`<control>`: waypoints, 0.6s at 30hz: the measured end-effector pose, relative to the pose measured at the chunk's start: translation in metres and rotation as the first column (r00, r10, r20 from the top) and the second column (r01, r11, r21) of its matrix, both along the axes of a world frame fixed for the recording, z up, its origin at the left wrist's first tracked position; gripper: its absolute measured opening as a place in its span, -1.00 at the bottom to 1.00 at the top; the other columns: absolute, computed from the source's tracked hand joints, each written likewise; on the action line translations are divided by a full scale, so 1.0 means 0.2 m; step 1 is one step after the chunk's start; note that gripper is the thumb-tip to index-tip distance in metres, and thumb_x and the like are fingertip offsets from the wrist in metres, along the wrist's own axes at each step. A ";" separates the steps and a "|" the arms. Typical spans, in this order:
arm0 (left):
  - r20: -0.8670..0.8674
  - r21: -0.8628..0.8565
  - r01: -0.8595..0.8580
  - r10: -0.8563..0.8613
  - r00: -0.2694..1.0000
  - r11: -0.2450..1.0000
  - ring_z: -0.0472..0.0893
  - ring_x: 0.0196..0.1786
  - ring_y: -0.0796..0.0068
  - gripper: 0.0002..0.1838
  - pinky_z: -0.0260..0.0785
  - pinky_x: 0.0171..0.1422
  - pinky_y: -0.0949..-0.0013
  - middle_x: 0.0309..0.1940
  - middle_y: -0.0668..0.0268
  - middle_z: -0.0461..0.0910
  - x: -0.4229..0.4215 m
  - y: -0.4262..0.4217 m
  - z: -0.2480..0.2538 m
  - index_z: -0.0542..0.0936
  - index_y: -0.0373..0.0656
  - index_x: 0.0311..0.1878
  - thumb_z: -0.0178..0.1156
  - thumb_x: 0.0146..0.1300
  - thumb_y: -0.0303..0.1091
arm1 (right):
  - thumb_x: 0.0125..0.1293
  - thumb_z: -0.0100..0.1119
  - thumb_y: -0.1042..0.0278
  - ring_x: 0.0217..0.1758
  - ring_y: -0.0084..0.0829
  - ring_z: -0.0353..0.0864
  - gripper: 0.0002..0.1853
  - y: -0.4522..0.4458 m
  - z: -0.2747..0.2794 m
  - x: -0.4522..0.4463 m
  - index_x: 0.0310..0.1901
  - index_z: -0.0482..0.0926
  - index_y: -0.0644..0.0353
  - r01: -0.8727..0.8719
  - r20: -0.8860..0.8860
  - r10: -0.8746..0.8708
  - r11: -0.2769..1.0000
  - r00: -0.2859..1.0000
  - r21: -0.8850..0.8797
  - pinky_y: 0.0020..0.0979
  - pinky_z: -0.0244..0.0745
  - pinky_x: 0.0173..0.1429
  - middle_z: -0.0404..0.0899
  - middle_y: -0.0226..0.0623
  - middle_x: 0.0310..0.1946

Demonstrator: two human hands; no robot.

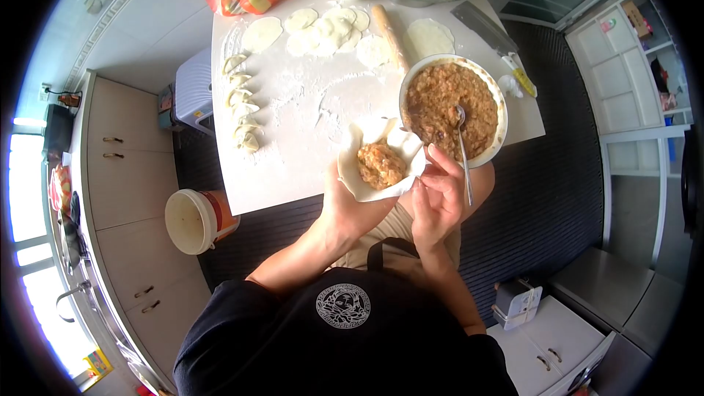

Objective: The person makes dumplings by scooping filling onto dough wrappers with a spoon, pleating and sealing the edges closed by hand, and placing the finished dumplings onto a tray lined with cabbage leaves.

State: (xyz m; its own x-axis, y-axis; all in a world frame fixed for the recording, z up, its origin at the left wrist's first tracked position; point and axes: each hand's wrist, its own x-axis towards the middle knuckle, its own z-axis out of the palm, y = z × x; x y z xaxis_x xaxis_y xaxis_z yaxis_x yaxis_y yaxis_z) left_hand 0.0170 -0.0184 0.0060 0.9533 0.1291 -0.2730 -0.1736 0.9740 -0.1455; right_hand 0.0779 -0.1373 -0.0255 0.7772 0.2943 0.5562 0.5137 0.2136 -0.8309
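A round dough wrapper (350,163) rests cupped in my left hand (350,209), its edge wavy and raised. A mound of brown minced filling (380,166) lies in its middle. My right hand (438,202) has thumb and forefinger closed at the wrapper's right edge, the other fingers loosely bent. Just beyond that hand, a white bowl (501,117) of the same filling stands at the table's near right corner. A metal spoon (465,150) leans in it, handle toward me.
On the white table (301,169), folded dumplings (240,103) line the left side. Flat wrappers (334,29), a rolling pin (389,38) and a cleaver (484,28) lie farther back. A platter (418,0) holds pleated buns on leaves. A bucket (189,221) stands on the floor.
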 end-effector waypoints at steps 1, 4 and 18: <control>-0.004 -0.001 0.000 0.000 1.000 1.000 0.46 0.27 0.15 -0.49 0.29 0.38 0.03 0.22 0.15 0.46 0.00 0.00 -0.01 0.38 -0.11 0.32 -0.16 0.50 0.01 | 0.21 0.22 0.71 0.07 -0.25 0.58 -0.85 0.00 -0.01 0.00 -0.25 0.48 0.31 -0.002 -0.011 0.002 1.000 1.000 0.008 -0.34 0.59 0.07 0.49 0.03 0.10; -0.001 0.026 0.004 -0.004 1.000 1.000 0.48 0.22 0.18 -0.52 0.31 0.36 0.04 0.15 0.16 0.48 -0.01 -0.01 -0.04 0.39 -0.11 0.29 -0.18 0.51 -0.01 | 0.22 0.19 0.76 0.07 -0.25 0.58 -0.82 0.00 -0.04 -0.01 -0.20 0.46 0.33 -0.049 -0.065 0.055 0.995 0.996 0.087 -0.34 0.60 0.10 0.48 0.00 0.07; -0.023 0.025 0.035 -0.034 0.999 0.999 0.44 0.30 0.22 -0.52 0.28 0.41 0.08 0.23 0.18 0.46 -0.02 -0.01 0.00 0.39 -0.11 0.28 -0.17 0.50 -0.01 | 0.23 0.22 0.73 -0.08 -0.39 0.57 -0.83 -0.05 0.04 -0.04 -0.16 0.57 0.34 -0.043 -0.133 0.041 0.999 0.990 -0.011 -0.44 0.57 0.02 0.42 -0.11 0.11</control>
